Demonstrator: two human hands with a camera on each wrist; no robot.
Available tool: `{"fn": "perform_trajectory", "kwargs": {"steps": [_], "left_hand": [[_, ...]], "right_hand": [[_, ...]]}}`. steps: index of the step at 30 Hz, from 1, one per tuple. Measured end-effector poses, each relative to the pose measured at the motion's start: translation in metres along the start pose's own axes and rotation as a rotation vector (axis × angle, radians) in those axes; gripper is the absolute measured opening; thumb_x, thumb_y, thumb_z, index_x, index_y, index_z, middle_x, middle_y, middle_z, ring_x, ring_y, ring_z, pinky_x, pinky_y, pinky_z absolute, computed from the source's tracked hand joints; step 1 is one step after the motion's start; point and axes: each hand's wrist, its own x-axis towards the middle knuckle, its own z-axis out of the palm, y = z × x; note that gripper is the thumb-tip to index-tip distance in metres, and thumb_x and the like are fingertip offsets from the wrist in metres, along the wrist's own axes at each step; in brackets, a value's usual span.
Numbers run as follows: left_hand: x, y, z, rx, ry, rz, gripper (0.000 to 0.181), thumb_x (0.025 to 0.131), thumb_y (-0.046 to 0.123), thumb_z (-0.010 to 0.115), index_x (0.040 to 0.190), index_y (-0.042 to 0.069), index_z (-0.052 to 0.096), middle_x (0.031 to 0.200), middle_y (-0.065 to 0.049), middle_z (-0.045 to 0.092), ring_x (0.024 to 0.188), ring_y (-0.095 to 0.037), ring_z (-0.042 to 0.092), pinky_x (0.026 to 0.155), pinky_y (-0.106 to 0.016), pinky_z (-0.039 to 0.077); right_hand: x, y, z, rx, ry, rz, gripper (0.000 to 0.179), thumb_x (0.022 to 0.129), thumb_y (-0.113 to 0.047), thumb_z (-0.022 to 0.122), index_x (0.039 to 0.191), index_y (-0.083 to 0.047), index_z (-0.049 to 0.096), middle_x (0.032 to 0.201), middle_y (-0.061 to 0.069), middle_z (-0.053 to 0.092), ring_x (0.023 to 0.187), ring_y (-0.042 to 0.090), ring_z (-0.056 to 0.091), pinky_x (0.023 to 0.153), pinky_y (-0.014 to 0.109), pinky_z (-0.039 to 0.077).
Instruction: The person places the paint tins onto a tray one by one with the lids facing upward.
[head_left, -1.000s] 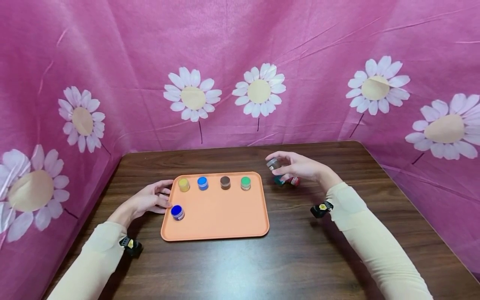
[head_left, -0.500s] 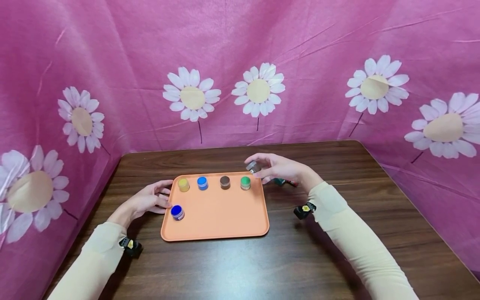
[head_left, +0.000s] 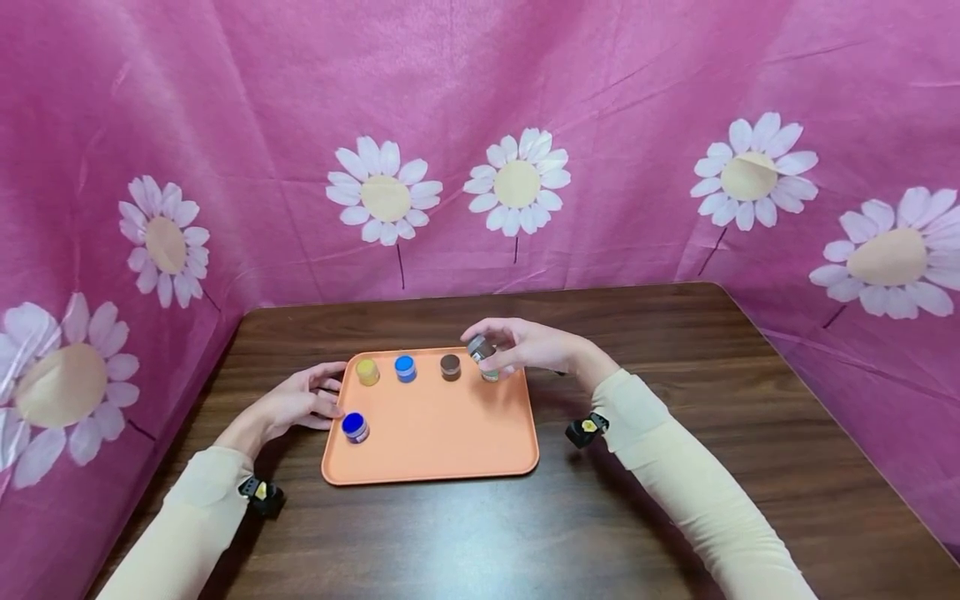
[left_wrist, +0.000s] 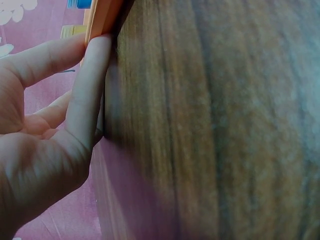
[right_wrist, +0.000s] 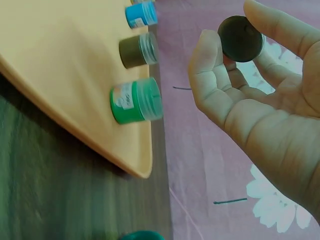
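My right hand pinches a small dark paint jar between thumb and fingers, tilted, above the back right part of an orange tray. The jar's round dark end faces the right wrist camera. Right by that hand, a green paint jar stands on the tray, partly hidden in the head view. Brown, blue and yellow jars continue the back row. A dark blue jar stands at the left. My left hand rests its fingertips against the tray's left rim.
The tray lies on a dark wooden table. A teal-lidded jar sits on the table right of the tray, mostly hidden by the right hand in the head view. A pink flowered cloth hangs behind and at the sides.
My right hand has carried the dark paint jar left, from beside the teal and red jars on the table to above the tray near the green jar. The left hand has stayed put.
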Motion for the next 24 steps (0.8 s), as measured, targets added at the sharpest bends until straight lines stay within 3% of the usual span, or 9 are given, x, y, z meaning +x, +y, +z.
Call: {"fn": "perform_trajectory", "kwargs": {"steps": [4,11,18,24], "left_hand": [[0.000,-0.001,0.002,-0.001,-0.006,-0.006,0.092,0.084,-0.009,0.072,0.159,0.000,0.019,0.129,-0.023,0.041,0.094,-0.022,0.064,0.078,-0.042,0.062],[0.000,0.001,0.000,0.008,0.002,0.004,0.092,0.085,-0.008,0.072,0.160,0.002,0.019,0.130,-0.023,0.040,0.093,-0.021,0.064,0.077,-0.041,0.062],[0.000,0.000,0.000,0.005,-0.010,0.011,0.093,0.085,-0.008,0.072,0.160,0.001,0.017,0.128,-0.022,0.041,0.092,-0.021,0.064,0.076,-0.040,0.062],[0.000,-0.001,-0.001,0.005,0.003,0.002,0.092,0.085,-0.008,0.071,0.160,0.002,0.019,0.129,-0.023,0.041,0.093,-0.021,0.064,0.076,-0.040,0.062]], "right_hand": [[0.004,0.004,0.008,0.000,-0.004,0.027,0.057,0.093,-0.006,0.072,0.145,-0.005,0.049,0.116,0.015,0.055,0.082,0.030,0.057,0.074,0.041,0.055],[0.016,0.004,0.025,0.010,-0.028,0.041,0.053,0.092,-0.011,0.074,0.141,-0.012,0.054,0.132,0.023,0.055,0.114,0.052,0.058,0.090,0.064,0.052],[0.030,0.006,0.039,-0.038,-0.067,0.048,0.047,0.093,-0.008,0.073,0.136,-0.017,0.058,0.120,0.009,0.058,0.097,0.026,0.059,0.082,0.052,0.056],[0.037,0.008,0.050,-0.049,-0.143,0.023,0.050,0.092,-0.005,0.072,0.139,-0.012,0.056,0.120,0.017,0.059,0.097,0.022,0.057,0.084,0.058,0.056]]}}
